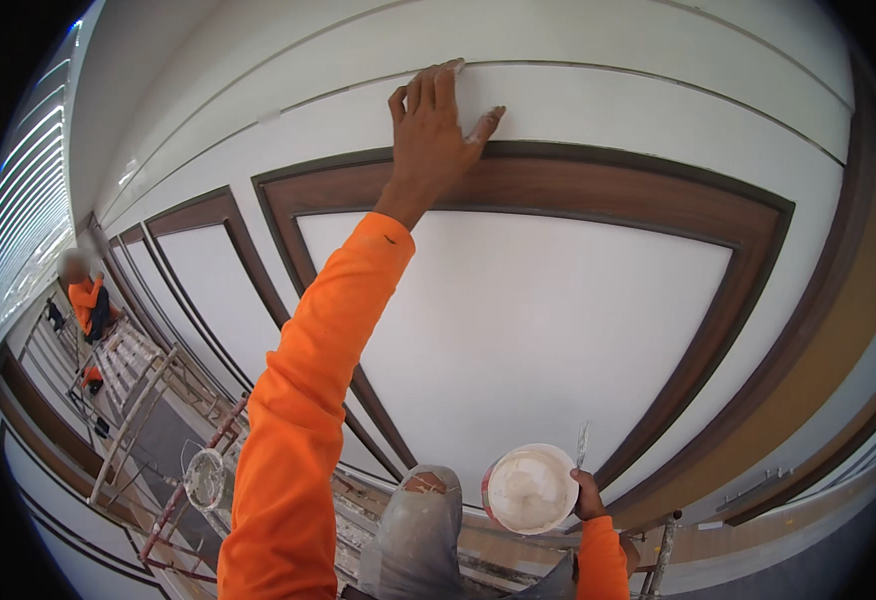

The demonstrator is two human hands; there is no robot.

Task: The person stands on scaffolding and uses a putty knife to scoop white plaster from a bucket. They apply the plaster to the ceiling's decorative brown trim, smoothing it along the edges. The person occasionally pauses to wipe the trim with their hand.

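Observation:
My left hand (pixel 431 125) is raised to the white wall panel (pixel 598 95), fingers spread and bent, with the fingertips at a thin dark groove (pixel 548 64). White paste is smeared on its fingertips, and nothing shows in its grasp. Low on the right, my right hand (pixel 588 496) is closed around what looks like a putty knife (pixel 583 443), its thin blade pointing up. Right beside that hand is a round white tub (pixel 532 489) of pale, creamy paste. Whether the same fingers also grip the tub's rim, I cannot tell.
Dark brown moulding (pixel 608 185) frames the white panel before me. My knee (pixel 423 510) is over the scaffold platform. A paste-smeared bucket (pixel 208 478) is by the scaffold rails (pixel 163 440) on the left. Farther left, a person in orange (pixel 86 300) sits on another scaffold (pixel 130 365).

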